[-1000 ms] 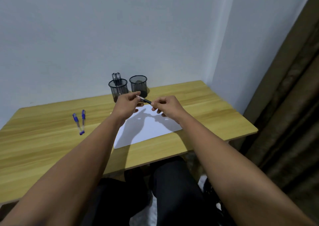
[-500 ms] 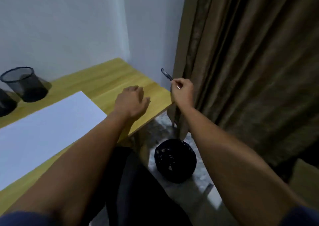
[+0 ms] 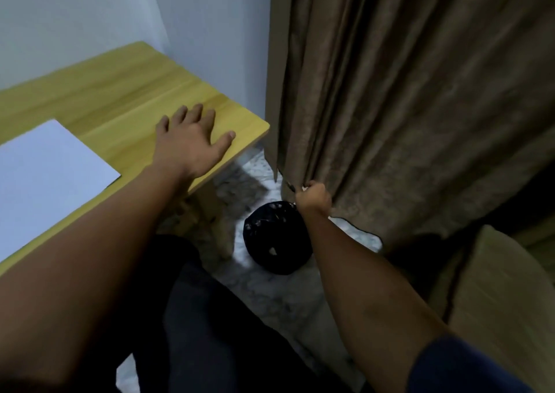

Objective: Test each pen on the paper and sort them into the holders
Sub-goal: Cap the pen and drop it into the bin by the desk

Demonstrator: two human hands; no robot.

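My left hand (image 3: 192,140) lies flat with spread fingers on the wooden table (image 3: 120,92), near its right front corner. My right hand (image 3: 313,199) hangs off the table's right side, low against the curtain and just above a black bin (image 3: 276,239) on the floor. Its fingers are curled round a dark pen (image 3: 290,186); only a short dark tip shows left of the fist. The white paper (image 3: 45,176) lies on the table at the left. The pen holders and the other pens are out of view.
A brown curtain (image 3: 405,107) hangs close to the table's right edge. The bin stands on a pale marbled floor (image 3: 270,296) beside the table leg. My dark-trousered legs fill the bottom centre. A beige cushion (image 3: 498,287) is at the right.
The view has swung from the holders and paper to the right and down. My right hand carried the pen off the table and lowered it toward the bin. My left hand let go and flattened on the table.
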